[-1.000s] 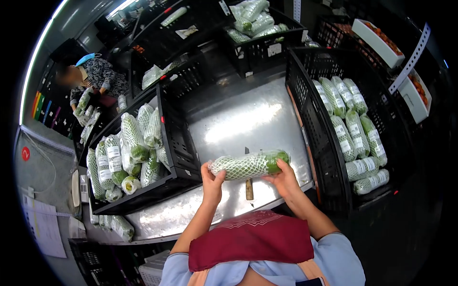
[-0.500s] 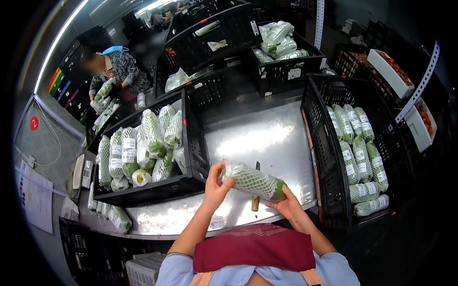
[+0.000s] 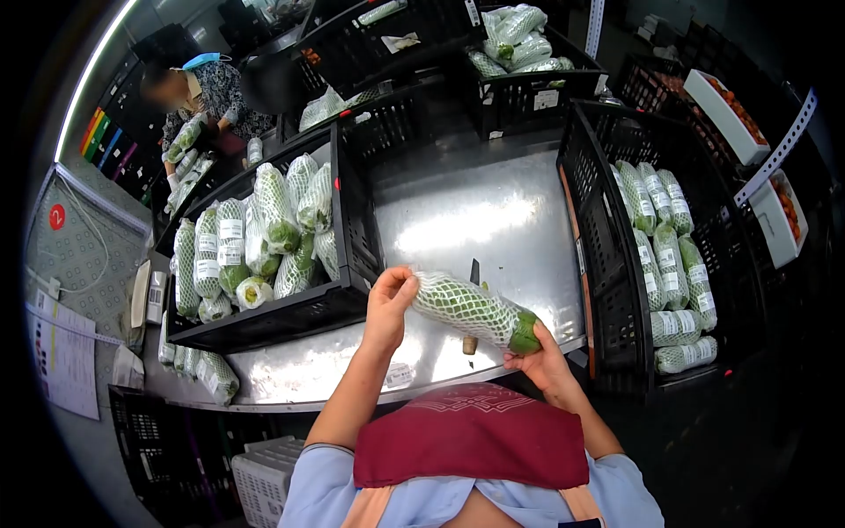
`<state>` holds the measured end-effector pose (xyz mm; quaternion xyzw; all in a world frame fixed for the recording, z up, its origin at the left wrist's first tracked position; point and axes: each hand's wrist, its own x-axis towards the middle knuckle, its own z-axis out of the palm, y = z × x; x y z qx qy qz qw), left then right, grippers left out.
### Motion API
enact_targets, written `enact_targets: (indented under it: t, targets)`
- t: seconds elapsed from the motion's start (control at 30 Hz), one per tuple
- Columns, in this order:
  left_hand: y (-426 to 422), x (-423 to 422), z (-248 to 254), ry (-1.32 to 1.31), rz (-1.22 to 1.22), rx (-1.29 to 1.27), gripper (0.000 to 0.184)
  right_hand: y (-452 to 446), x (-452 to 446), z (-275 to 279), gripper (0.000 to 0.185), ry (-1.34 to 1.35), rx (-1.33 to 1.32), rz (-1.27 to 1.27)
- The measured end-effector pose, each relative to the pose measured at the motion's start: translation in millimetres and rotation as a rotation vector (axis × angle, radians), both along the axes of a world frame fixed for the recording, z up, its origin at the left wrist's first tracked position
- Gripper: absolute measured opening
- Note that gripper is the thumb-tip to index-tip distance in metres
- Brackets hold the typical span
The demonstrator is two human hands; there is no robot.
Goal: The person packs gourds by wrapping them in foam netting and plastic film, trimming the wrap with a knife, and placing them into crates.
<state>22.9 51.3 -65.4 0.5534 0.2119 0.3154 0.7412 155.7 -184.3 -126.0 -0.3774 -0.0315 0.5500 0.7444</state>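
Note:
Above the metal table (image 3: 440, 211) I hold a long green gourd (image 3: 471, 310) in a white foam net, tilted with its bare green end to the lower right. My left hand (image 3: 387, 304) pinches the gathered net at the gourd's upper left end. Around the bare end, my right hand (image 3: 541, 359) has its fingers and thumb closed. Below the gourd lies a knife (image 3: 470, 345), its dark blade pointing away from me and its middle hidden by the gourd.
A black crate (image 3: 255, 324) of netted gourds stands at left. Another crate (image 3: 607, 264) at right holds labelled gourds in rows. More crates (image 3: 537, 101) stand at the back. A co-worker (image 3: 207, 97) handles gourds at the far left. Loose gourds (image 3: 216, 377) lie by the left table edge.
My left hand has shifted from fingers around the gourd's end to a pinch on the net's tip. More green shows through the net. The whole view has shifted slightly.

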Motion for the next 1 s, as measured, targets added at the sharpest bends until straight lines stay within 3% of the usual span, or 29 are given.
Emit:
enact_targets:
  t: [0.03, 0.17, 0.3, 0.37, 0.5, 0.57, 0.7, 0.73, 0.8, 0.83, 0.93, 1.0]
  targets:
    - [-3, 2, -1, -0.026, 0.031, 0.067, 0.013, -1, -1, -4, 0.050, 0.019, 0.010, -0.009]
    - [-23, 5, 17, 0.096, 0.302, 0.820, 0.008, 0, -6, -13, 0.050, 0.088, 0.021, -0.083]
    - [-37, 5, 29, 0.011, 0.340, 1.270, 0.016, -1, -8, -37, 0.049, 0.300, 0.091, -0.091]
    - [-45, 5, 37, 0.019, 0.305, 1.317, 0.017, 3, -15, -37, 0.048, 0.413, 0.068, -0.158]
    - [-59, 8, 35, -0.090, 0.278, 1.331, 0.023, 8, -20, -42, 0.045, 0.364, 0.161, -0.177]
    - [-65, 8, 37, -0.139, 0.259, 1.317, 0.029, 8, -17, -51, 0.049, 0.349, 0.264, -0.125]
    - [-53, 2, 42, -0.161, 0.225, 1.294, 0.022, 6, -6, -51, 0.063, 0.165, 0.317, 0.082]
    - [-48, -1, 45, -0.142, 0.258, 1.275, 0.020, 9, -5, -39, 0.072, 0.223, 0.357, 0.141]
    - [-36, -7, 48, -0.105, 0.326, 1.234, 0.017, 24, -4, -76, 0.073, 0.144, 0.147, 0.244]
    - [-32, -12, 49, -0.094, 0.347, 1.215, 0.013, 30, -14, -48, 0.074, 0.027, 0.263, 0.292]
    - [-25, -23, 51, -0.077, 0.370, 1.201, 0.012, 59, -29, -32, 0.075, -0.426, 0.133, 0.679]
    - [-24, -31, 46, -0.044, 0.357, 1.219, 0.014, 79, -42, -25, 0.077, -0.621, 0.152, 0.737]
